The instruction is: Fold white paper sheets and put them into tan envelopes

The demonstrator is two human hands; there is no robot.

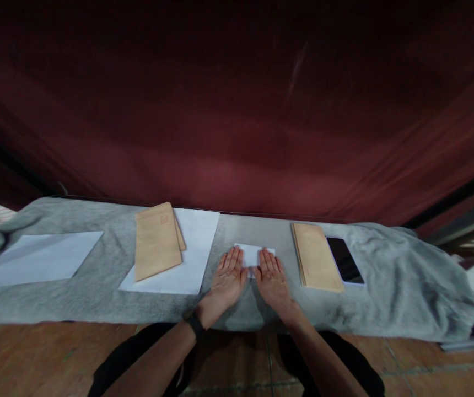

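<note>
A small folded piece of white paper lies flat on the grey cloth in front of me. My left hand rests palm down on its left part, fingers stretched out. On its right part my right hand lies flat in the same way, fingers extended. The paper shows between the two hands, and the thumbs point toward each other near its lower edge. Both palms hide some of the paper.
Left of my hands, brown envelopes lie on white sheets. Another white sheet is at the far left. To the right are a stack of brown envelopes and a phone. A dark red surface rises behind the grey cloth.
</note>
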